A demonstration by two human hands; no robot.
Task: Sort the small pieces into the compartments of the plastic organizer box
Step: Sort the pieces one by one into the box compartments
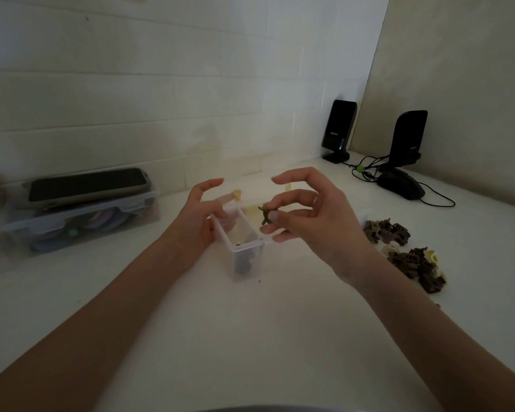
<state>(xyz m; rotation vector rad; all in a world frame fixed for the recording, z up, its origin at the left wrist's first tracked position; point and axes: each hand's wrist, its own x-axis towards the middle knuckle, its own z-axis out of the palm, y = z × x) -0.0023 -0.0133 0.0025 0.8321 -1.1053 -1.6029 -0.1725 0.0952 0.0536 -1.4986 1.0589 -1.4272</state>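
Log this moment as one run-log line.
left hand: steadies clear plastic organizer box | right hand: pinches small dark brown piece above box | pile of brown pieces: on table, right

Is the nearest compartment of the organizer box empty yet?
Not empty: dark pieces show through the organizer box wall in its near compartment.
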